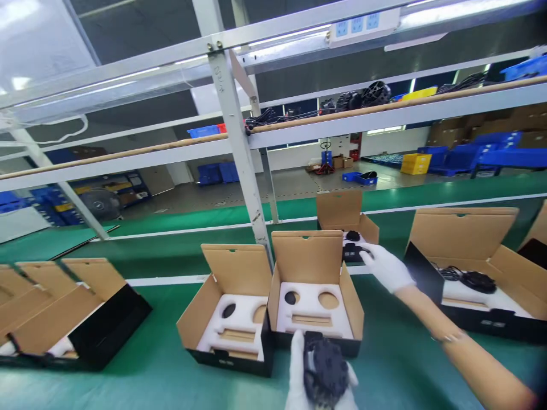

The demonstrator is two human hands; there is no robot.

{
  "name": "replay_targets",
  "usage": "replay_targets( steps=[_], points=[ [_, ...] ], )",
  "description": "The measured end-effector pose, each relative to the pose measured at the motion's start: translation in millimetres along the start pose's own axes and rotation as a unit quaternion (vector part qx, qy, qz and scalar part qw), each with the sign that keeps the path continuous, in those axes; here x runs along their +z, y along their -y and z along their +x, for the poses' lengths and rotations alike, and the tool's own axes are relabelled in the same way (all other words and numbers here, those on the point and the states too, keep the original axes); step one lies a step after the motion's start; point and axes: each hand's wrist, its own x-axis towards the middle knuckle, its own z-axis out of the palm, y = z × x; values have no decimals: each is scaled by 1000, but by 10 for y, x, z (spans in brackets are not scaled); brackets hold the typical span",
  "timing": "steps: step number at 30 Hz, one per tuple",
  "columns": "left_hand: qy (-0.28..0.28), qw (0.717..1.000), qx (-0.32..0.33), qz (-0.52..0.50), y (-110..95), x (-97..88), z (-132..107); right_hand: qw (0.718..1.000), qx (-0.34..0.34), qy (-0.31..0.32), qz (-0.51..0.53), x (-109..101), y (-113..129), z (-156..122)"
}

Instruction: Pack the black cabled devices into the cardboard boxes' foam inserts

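Black, knobbly and rounded, the plastic part sits clasped in the white-gloved left hand, low before the open cardboard box with its white foam insert on the green counter. The right hand, fingers loosely curled, touches black parts in the farther box.

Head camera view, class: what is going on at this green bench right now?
A person in white gloves works at a green bench lined with open cardboard boxes. The left hand holds a dark round device just in front of the middle box, whose white foam insert shows mostly unfilled cut-outs. The right hand reaches to the far box, touching black parts inside it. Another open box sits beside the middle one.
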Motion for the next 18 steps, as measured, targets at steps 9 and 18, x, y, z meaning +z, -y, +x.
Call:
replay_targets(
  steps=[9,18],
  points=[
    [144,919,-284,-231,298,346,-142,934,-276,120,194,-788,817,-1851],
    [-22,951,-196,-238,485,285,-568,946,-158,166,229,-662,705,-2475]
  ],
)
